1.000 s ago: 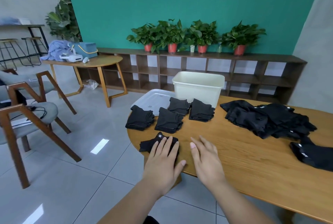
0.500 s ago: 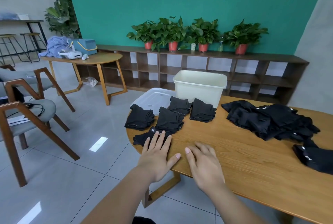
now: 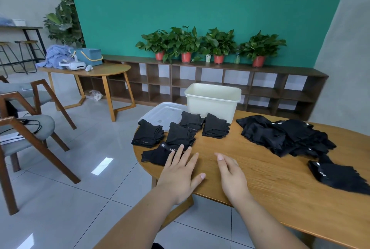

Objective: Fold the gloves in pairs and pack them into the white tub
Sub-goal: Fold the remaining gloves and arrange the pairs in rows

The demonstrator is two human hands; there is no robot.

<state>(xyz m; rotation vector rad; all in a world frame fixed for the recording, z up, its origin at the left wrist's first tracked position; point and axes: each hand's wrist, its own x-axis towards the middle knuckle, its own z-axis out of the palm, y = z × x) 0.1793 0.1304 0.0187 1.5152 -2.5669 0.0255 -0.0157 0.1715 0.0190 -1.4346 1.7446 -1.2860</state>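
My left hand (image 3: pixel 181 173) lies flat with straight fingers, its fingertips on the right end of a folded black glove pair (image 3: pixel 157 154) at the table's near left edge. My right hand (image 3: pixel 232 176) rests flat on the bare wood beside it, holding nothing. Several folded glove stacks (image 3: pixel 181 134) sit behind, in front of the white tub (image 3: pixel 213 98). A loose heap of black gloves (image 3: pixel 284 136) lies to the right, and a separate glove (image 3: pixel 338 176) lies nearer the right edge.
A clear plastic lid (image 3: pixel 160 113) lies left of the tub at the round wooden table's (image 3: pixel 270 188) far left edge. Wooden chairs (image 3: pixel 26 128) stand on the tiled floor to the left. A low shelf with potted plants (image 3: pixel 216 46) runs along the green wall.
Both hands slid toward me and the right one spread away from the left. The left hand now covers only the glove pair's right end instead of most of it.
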